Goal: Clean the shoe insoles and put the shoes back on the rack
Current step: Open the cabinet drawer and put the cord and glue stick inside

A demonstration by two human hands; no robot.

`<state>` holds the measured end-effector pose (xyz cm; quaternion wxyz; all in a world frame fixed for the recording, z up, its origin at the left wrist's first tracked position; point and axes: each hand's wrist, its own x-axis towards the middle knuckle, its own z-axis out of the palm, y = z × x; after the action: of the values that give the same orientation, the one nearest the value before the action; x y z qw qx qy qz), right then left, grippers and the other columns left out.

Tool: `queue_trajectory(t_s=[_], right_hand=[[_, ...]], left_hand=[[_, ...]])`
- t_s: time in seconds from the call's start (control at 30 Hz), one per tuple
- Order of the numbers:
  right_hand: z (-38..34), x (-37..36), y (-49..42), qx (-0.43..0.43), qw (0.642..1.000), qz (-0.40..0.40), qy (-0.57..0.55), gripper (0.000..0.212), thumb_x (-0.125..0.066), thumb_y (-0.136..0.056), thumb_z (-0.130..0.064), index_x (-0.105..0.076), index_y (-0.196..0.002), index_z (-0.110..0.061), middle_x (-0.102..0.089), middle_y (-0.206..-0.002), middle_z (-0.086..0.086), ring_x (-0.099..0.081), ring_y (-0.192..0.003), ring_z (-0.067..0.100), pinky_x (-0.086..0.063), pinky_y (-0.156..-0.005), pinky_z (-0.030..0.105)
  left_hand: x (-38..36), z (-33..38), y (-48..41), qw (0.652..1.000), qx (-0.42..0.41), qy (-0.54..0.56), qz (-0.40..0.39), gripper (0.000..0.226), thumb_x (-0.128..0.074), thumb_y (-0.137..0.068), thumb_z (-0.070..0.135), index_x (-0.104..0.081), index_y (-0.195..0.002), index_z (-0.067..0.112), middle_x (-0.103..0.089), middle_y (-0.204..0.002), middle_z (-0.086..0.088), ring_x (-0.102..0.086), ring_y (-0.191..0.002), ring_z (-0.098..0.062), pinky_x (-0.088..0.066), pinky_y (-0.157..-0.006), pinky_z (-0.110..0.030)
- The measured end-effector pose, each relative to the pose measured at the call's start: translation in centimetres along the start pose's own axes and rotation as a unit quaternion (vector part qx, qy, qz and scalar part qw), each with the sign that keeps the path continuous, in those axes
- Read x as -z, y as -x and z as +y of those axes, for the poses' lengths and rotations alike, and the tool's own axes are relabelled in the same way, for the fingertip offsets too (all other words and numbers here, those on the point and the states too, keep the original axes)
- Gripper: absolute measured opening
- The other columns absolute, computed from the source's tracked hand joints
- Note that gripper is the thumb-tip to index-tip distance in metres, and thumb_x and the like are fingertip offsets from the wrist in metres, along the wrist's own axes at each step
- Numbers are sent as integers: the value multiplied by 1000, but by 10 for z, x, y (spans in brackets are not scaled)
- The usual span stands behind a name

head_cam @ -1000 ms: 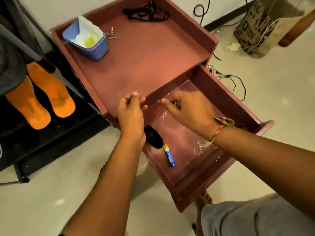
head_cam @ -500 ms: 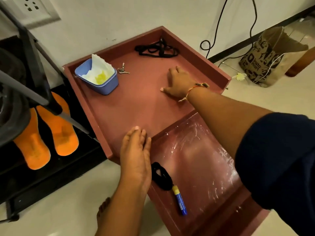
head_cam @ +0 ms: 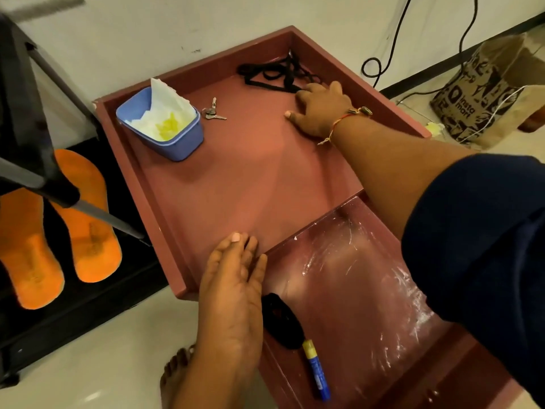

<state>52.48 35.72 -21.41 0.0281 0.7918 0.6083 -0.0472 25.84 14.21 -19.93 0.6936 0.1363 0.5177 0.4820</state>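
Red cabinet top (head_cam: 250,178): blue tub (head_cam: 177,143), keys (head_cam: 213,111), black straps (head_cam: 274,75).

Two orange insoles (head_cam: 88,219) with darker smudges lie on a black rack (head_cam: 88,314). The tabletop (head_cam: 250,178) is reddish-brown, and its drawer (head_cam: 354,290) shows white scratch marks. A blue tub (head_cam: 180,143) holds white paper (head_cam: 162,104) stained yellow. A blue marker (head_cam: 318,373) has a yellow cap. The brown bag (head_cam: 472,98) carries black print.

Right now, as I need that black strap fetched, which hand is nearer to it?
Right. The right hand lies flat on the tray, fingertips at the black strap; the left hand rests at the tray's front edge.
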Motion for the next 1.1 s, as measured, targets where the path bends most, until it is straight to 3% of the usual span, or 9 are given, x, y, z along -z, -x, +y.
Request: queue_trajectory(t_s=[0.17, 0.33, 0.43, 0.5, 0.57, 0.67, 0.8, 0.9, 1.1], right_hand=[[-6, -6, 50, 76, 985, 97, -124, 19, -58, -88, -18, -70, -103, -16, -67, -107, 9, -61, -101, 33, -47, -81, 35], [-28, 2, 170, 31, 936, 2, -352, 20, -66, -89, -20, -64, -109, -19, -68, -88, -5, -65, -83, 17, -51, -74, 29], [-30, 20, 250, -3, 899, -48, -435, 17, -67, -93, -22, -69, -109, -21, -71, -85, -8, -65, -79, 5, -50, -73, 20], [-29, 40, 301, -35, 871, -69, -485, 14, -66, -94, -19, -72, -106, -19, -71, -83, -6, -64, -76, 7, -54, -72, 29], [-26, 56, 342, -77, 840, -86, -530, 10, -64, -95, -17, -74, -100, -19, -62, -74, 3, -55, -70, 22, -51, -68, 42], [-19, 60, 382, -136, 814, -97, -556, 12, -62, -96, -17, -73, -92, -20, -54, -71, 4, -49, -67, 20, -45, -66, 36], [-13, 51, 386, -172, 812, -60, -554, 14, -56, -100, -18, -66, -92, -15, -59, -76, 11, -55, -57, 11, -48, -59, 29], [-6, 42, 369, -163, 820, 0, -549, 12, -55, -101, -21, -64, -94, -20, -73, -86, 3, -64, -81, 31, -53, -81, 42], [-3, 35, 347, -241, 654, 8, -717, 11, -50, -101, -14, -60, -96, -19, -49, -68, -2, -40, -49, 7, -40, -51, 26]], left_hand=[[-7, -4, 2, 1000, 1, -5, -5, 10, -61, -98, 16, -65, -107, 14, -73, -118, -7, -70, -112, -18, -51, -106, -39], [-13, -13, 10, 987, -40, -145, -56, 25, -66, -97, 16, -61, -121, 20, -67, -122, 0, -66, -117, -14, -52, -103, -32], [-13, -17, 18, 937, -129, -290, -149, 49, -70, -94, 15, -51, -134, 36, -61, -132, 12, -61, -119, -3, -51, -100, -23], [-13, -19, 24, 892, -174, -359, -213, 54, -71, -92, 10, -54, -133, 41, -61, -135, 11, -60, -122, -5, -52, -99, -24], [-13, -23, 30, 852, -211, -416, -237, 41, -71, -91, 6, -67, -118, 37, -65, -125, 6, -64, -112, -8, -54, -93, -27], [-8, -32, 43, 816, -241, -468, -240, 36, -70, -90, 4, -71, -92, 40, -70, -105, 7, -66, -96, -8, -54, -85, -27], [-1, -29, 44, 825, -224, -464, -232, 31, -73, -90, 9, -71, -85, 40, -72, -84, 17, -66, -82, -1, -52, -76, -21], [3, -24, 43, 839, -201, -454, -221, 22, -77, -88, 10, -72, -87, 31, -70, -78, 12, -62, -70, 0, -49, -66, -18], [-1, -18, 42, 864, -184, -432, -182, 21, -68, -96, 18, -75, -87, 36, -76, -89, 9, -68, -82, -5, -54, -76, -24]])
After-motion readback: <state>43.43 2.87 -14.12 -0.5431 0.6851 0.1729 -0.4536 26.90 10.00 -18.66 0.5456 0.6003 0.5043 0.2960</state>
